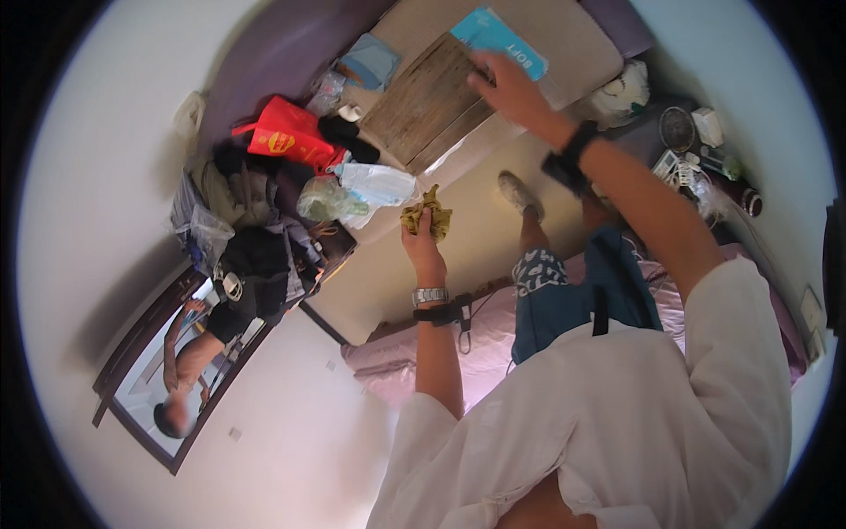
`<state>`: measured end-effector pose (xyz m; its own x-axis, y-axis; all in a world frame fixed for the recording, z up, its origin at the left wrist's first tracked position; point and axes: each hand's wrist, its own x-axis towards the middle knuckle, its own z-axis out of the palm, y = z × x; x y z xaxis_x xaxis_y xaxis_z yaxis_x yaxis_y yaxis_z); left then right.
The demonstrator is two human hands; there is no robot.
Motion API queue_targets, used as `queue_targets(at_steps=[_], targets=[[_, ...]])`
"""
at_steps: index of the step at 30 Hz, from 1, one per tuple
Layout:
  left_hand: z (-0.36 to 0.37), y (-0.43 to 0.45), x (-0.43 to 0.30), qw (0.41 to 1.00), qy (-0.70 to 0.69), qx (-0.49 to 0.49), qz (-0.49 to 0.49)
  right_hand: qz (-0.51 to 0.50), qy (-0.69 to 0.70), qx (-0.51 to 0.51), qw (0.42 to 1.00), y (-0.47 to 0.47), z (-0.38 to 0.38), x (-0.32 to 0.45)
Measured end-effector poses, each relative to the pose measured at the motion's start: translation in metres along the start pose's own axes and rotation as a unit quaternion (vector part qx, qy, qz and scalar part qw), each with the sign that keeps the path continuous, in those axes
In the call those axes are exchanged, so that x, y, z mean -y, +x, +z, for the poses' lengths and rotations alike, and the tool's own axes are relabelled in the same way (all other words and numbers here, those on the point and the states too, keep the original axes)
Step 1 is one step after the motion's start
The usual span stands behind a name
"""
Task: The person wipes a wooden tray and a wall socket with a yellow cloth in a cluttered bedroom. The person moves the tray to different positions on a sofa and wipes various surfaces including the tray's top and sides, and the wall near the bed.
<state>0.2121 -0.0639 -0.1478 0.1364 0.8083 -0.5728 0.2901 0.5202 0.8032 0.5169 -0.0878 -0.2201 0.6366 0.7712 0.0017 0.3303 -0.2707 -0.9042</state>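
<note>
My left hand [424, 241] grips a crumpled yellow-brown cloth [433, 206], held low in front of me and apart from the furniture. Out ahead, my right hand [509, 86] hovers over or touches the far right end of a weathered wooden board [429, 99]; contact is hard to tell. Its fingers are slightly bent and apart, with nothing visible in them. The board rests on a beige sofa seat cushion [568, 40]. Just beyond the right fingers, a blue soft pack [505, 43] with printed writing lies partly beside the board.
Left of the board lie a red bag [291, 135], face masks [380, 184], a clear plastic bag [327, 198] and a blue pouch [370, 61]. Piled clothes [254, 264] sit farther left. Cables and small items [691, 172] crowd the right. A person [192, 364] stands in the doorway.
</note>
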Motion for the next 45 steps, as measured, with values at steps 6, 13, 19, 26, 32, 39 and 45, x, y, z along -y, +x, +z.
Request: queue_targets(at_steps=[6, 13, 19, 26, 32, 39, 45], targets=[[0.079, -0.003, 0.0, 0.974, -0.078, 0.196, -0.087, 0.17, 0.248, 0.189, 0.935, -0.149, 0.0, 0.034], [0.112, 0.008, 0.02, 0.948, 0.199, 0.204, 0.141, 0.436, 0.393, 0.096, 0.804, -0.132, -0.044, 0.027], [0.091, 0.143, -0.005, 0.809, 0.338, -0.195, 0.439, -0.023, -0.007, 0.094, 0.995, -0.015, -0.002, 0.037], [0.122, 0.165, -0.026, 0.762, 0.445, -0.242, 0.404, -0.325, -0.242, 0.126, 0.905, 0.036, 0.048, 0.02], [0.113, 0.148, -0.038, 0.841, 0.413, -0.185, 0.296, -0.27, -0.278, 0.284, 0.877, 0.0, -0.041, 0.01], [0.101, 0.156, -0.038, 0.844, 0.406, -0.19, 0.294, -0.33, -0.222, 0.349, 0.848, 0.007, 0.021, 0.035], [0.086, 0.159, -0.033, 0.848, 0.393, -0.205, 0.292, -0.32, -0.264, 0.388, 0.823, 0.015, 0.005, 0.057]])
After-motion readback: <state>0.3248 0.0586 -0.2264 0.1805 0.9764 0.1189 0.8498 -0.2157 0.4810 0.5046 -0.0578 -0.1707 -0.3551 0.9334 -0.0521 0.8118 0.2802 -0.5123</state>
